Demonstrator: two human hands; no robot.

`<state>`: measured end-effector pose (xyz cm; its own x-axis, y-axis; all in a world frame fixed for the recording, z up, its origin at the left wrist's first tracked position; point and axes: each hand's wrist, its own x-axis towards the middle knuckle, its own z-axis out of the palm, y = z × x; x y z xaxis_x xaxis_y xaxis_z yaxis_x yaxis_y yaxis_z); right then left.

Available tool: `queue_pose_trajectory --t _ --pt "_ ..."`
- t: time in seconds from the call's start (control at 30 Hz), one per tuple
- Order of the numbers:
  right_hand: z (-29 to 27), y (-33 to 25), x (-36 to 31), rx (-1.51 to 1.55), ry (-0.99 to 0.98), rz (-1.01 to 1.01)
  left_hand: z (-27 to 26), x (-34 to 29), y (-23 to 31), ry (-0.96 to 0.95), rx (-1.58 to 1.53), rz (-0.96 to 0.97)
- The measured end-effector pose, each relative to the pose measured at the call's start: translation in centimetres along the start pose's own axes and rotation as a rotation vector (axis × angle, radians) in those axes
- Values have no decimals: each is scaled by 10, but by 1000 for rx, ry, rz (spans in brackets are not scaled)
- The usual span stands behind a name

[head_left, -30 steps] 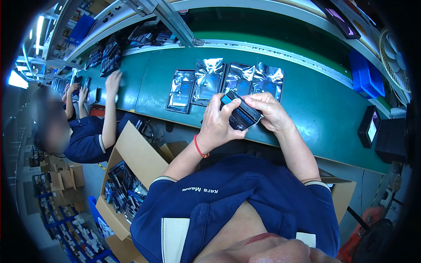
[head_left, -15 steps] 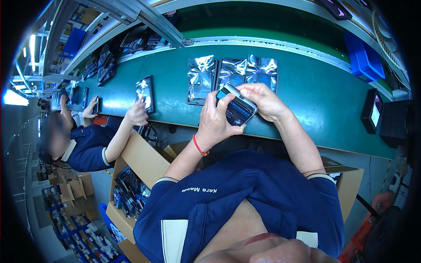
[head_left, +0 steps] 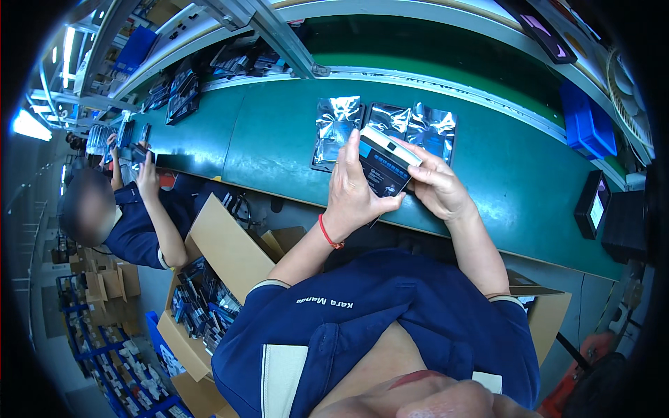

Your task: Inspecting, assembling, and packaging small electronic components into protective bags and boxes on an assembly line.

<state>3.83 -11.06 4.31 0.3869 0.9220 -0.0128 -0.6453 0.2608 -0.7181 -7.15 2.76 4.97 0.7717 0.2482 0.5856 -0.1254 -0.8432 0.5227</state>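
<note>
Above the bench's near edge I hold a flat black box (head_left: 385, 167) with blue print and a whitish end face turned up. My left hand (head_left: 354, 184) grips its left side, fingers along the edge and thumb across the lower corner. On the other side my right hand (head_left: 440, 187) is closed on the box's right edge, near its pale end. Just beyond my hands, several shiny silver pouches (head_left: 336, 129) with dark flat contents lie side by side on the green bench (head_left: 272, 132). The box partly covers the middle pouch (head_left: 389, 115).
A co-worker (head_left: 150, 226) at the left holds a dark flat item. An open carton (head_left: 233, 237) of packaged boxes stands by my left side, another carton (head_left: 550, 313) by my right. A blue bin (head_left: 585, 118) and a black tray (head_left: 592, 204) sit at the right.
The box has turned so its pale end shows more fully, and my right fingers have shifted to its right edge. The silver pouch near the co-worker has left the bench; their reaching hand has drawn back.
</note>
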Motion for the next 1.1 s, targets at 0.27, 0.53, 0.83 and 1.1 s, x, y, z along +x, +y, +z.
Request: queue_pose_trajectory --t 0.27,0.53,0.83,1.1 --pt "13 11 6 -259 194 -170 -4 0 -7 -112 32 -7" --pt "-1 12 2 -693 258 -202 0 -8 -13 -162 -17 -4" --pt "-8 -10 3 -405 409 -210 1 -12 -2 -164 138 -61" --pt "-3 -8 -3 -581 322 -211 5 -7 -2 -106 209 -36"
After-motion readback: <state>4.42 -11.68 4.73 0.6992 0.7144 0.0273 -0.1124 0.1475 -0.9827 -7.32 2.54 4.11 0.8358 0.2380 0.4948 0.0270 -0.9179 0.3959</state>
